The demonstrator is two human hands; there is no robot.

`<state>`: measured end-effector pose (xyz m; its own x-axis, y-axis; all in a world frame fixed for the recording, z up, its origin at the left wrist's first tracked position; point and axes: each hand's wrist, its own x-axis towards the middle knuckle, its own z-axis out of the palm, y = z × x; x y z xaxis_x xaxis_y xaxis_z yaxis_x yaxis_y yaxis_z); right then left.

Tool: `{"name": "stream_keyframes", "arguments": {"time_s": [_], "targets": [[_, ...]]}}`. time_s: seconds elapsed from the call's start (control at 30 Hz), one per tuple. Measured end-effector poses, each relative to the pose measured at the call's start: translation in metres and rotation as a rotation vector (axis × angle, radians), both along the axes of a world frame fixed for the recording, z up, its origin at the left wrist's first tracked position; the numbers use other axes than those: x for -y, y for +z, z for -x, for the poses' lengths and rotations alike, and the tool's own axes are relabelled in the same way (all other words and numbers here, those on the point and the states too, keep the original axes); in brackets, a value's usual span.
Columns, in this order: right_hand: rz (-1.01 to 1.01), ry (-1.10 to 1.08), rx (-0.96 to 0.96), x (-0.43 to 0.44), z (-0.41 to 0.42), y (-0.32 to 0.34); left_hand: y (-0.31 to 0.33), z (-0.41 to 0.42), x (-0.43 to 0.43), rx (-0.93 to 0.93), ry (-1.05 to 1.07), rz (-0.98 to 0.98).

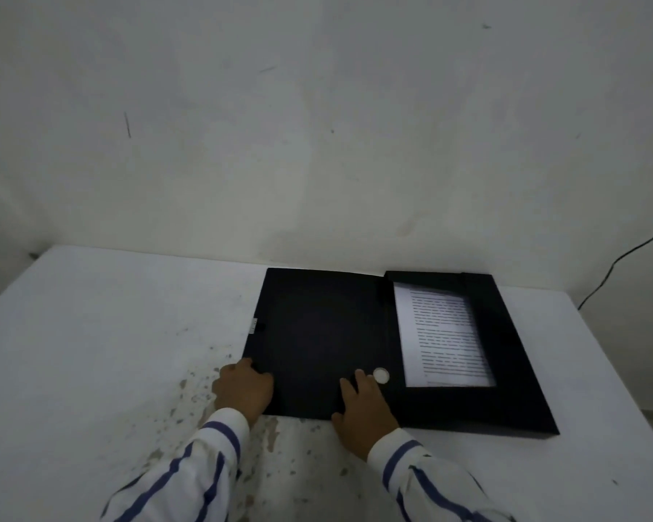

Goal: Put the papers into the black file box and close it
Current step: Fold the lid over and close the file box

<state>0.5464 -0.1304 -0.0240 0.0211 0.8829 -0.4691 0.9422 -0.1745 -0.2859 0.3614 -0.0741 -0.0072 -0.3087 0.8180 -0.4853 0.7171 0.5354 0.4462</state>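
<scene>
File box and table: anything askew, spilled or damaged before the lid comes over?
The papers lie flat inside the black file box, its lid open flat to the left, with both hands on the lid's near edge. The only oddity is the table: its white surface is flecked and chipped in front of the left hand.

Under my fingers (359, 378) the black file box (317, 333) looks matt and smooth like plastic, the papers (445, 337) are white printed sheets, the white counter (91, 333) is chipped and stained, my sleeves (204, 457) striped cloth.
</scene>
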Motion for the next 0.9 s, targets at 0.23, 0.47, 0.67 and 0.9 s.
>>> {"name": "stream_keyframes", "arguments": {"time_s": [0.23,0.47,0.67,0.9], "targets": [[-0.027,-0.056,0.021,-0.001,0.009,-0.004,0.001,0.006,-0.011,0.062,0.074,0.001],[-0.018,-0.098,0.006,-0.003,0.013,-0.004,0.011,0.023,-0.034,0.299,0.196,0.057],[-0.011,-0.113,-0.007,-0.005,0.016,-0.005,0.009,0.017,-0.045,0.492,0.308,0.094],[0.007,-0.134,-0.034,-0.005,0.014,-0.003,0.01,0.028,-0.052,0.514,0.325,0.112]]}}
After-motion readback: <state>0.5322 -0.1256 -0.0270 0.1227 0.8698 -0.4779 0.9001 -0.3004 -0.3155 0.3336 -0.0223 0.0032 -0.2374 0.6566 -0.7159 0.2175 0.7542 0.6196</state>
